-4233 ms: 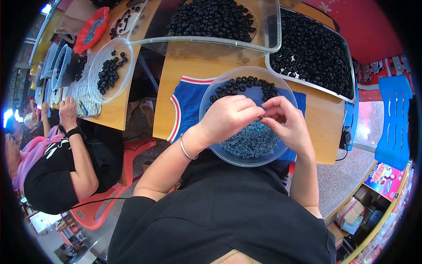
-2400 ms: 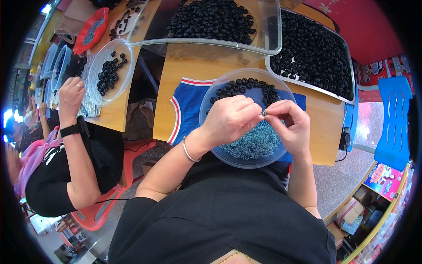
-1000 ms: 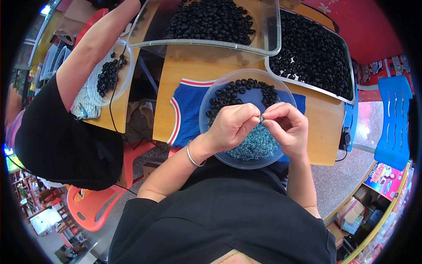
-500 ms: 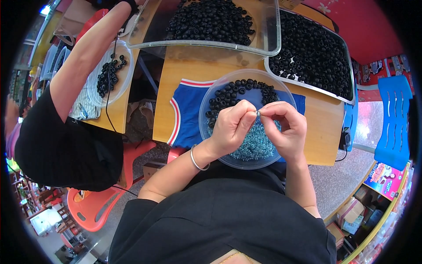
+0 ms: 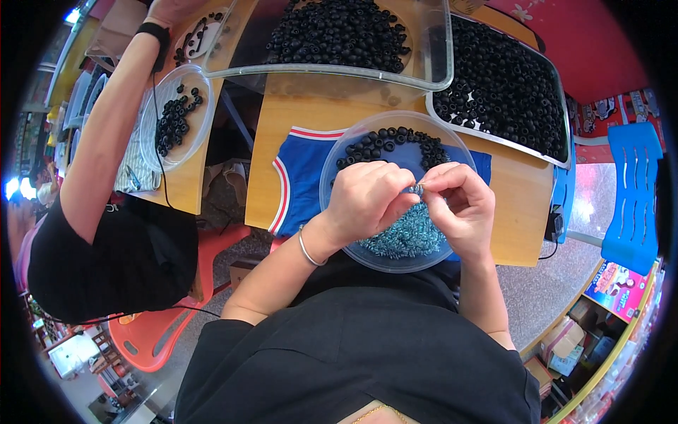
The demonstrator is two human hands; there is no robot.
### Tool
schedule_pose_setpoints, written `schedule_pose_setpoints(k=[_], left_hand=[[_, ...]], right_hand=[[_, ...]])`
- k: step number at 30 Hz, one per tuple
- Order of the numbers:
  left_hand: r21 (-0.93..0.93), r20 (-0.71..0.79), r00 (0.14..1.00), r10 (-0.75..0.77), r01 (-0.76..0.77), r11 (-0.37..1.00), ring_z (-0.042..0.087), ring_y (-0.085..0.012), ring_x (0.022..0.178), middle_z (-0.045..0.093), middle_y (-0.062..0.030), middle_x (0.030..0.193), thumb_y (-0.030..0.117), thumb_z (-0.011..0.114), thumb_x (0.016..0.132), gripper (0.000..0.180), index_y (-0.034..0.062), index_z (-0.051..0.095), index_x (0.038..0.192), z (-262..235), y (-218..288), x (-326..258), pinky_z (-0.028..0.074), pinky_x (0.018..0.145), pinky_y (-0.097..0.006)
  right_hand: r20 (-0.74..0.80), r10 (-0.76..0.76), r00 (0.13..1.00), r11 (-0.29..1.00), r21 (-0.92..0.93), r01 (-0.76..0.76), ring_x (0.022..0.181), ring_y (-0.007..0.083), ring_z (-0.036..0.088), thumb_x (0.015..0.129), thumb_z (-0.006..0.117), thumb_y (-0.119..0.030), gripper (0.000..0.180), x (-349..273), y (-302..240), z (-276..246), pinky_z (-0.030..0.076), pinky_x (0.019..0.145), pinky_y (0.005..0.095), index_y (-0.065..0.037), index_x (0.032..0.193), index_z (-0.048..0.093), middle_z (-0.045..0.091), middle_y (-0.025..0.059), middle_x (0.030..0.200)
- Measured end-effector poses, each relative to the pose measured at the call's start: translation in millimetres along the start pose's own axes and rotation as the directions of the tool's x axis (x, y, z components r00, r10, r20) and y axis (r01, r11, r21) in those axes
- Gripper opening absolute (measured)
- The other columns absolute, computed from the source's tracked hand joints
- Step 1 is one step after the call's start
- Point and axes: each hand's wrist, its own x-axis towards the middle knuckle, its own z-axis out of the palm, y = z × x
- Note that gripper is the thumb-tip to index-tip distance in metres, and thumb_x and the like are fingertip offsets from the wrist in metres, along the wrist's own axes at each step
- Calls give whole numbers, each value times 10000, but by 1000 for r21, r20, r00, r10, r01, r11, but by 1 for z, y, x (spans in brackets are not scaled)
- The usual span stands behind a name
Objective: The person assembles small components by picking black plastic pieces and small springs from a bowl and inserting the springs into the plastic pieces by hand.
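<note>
My left hand (image 5: 367, 200) and my right hand (image 5: 459, 207) meet over a round clear plastic bowl (image 5: 332, 185). Together their fingertips pinch a small metal spring piece (image 5: 418, 189). The bowl holds black ring-shaped parts (image 5: 381, 143) along its far side and a heap of small silvery-blue springs (image 5: 409, 237) on its near side. A blue cloth with red and white trim (image 5: 300, 180) lies under the bowl on the wooden table (image 5: 282, 116). A thin metal bangle sits on my left wrist.
Two large clear trays of black rings (image 5: 339, 32) (image 5: 505, 88) stand at the back. At the left a co-worker in black reaches an arm (image 5: 106, 134) over a second bowl of black rings (image 5: 173, 120). A blue chair (image 5: 632, 205) and an orange stool (image 5: 152, 339) stand nearby.
My hands stayed over the bowl, fingertips working the small piece. The co-worker at the left rose from a crouched pose and stretched an arm up and across the neighbouring table.
</note>
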Motion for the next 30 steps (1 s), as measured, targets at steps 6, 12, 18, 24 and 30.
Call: schedule_pose_setpoints(k=[6, 12, 18, 24, 30], left_hand=[[201, 86, 994, 61, -77, 977, 543, -205, 565, 505, -35, 668, 198, 678, 808, 184, 82, 553, 879, -7, 1, 4, 423, 498, -325], [177, 85, 994, 67, -81, 981, 546, -208, 568, 509, -36, 671, 174, 678, 793, 166, 85, 551, 853, -3, 1, 5, 427, 500, -323], [-13, 34, 999, -18, 18, 1000, 549, -256, 574, 521, -76, 673, 94, 626, 820, 105, 52, 529, 824, 3, 7, 4, 438, 513, -352], [-363, 89, 922, -378, 383, 849, 512, -217, 529, 503, -82, 635, 112, 511, 942, 163, 15, 504, 812, 5, 24, 2, 416, 507, -314], [-494, 230, 788, -571, 600, 629, 420, -81, 502, 438, -10, 548, 199, 397, 1009, 294, 30, 476, 782, 1, 28, 5, 347, 476, -251]], right_hand=[[-7, 48, 999, 999, 17, -48, 799, 112, 611, 756, 595, 139, 148, -1, -2, 0, 504, 705, 217, 31, 855, 619, 628, 88, 893], [-26, 29, 999, 999, 18, -29, 795, 114, 609, 726, 603, 153, 164, -3, 0, 0, 502, 691, 219, 29, 832, 619, 625, 89, 884], [-3, -91, 996, 989, -114, 90, 786, 126, 578, 715, 572, 188, 203, -2, 0, 1, 482, 663, 226, 5, 803, 585, 601, 98, 876], [56, -374, 926, 815, -456, 357, 756, 166, 629, 651, 638, 166, 231, 4, 0, 2, 505, 636, 248, -19, 785, 603, 637, 89, 806], [172, -550, 817, 593, -608, 527, 662, 214, 631, 550, 718, 62, 265, 13, -1, 0, 510, 594, 289, -44, 770, 616, 643, 55, 766]])
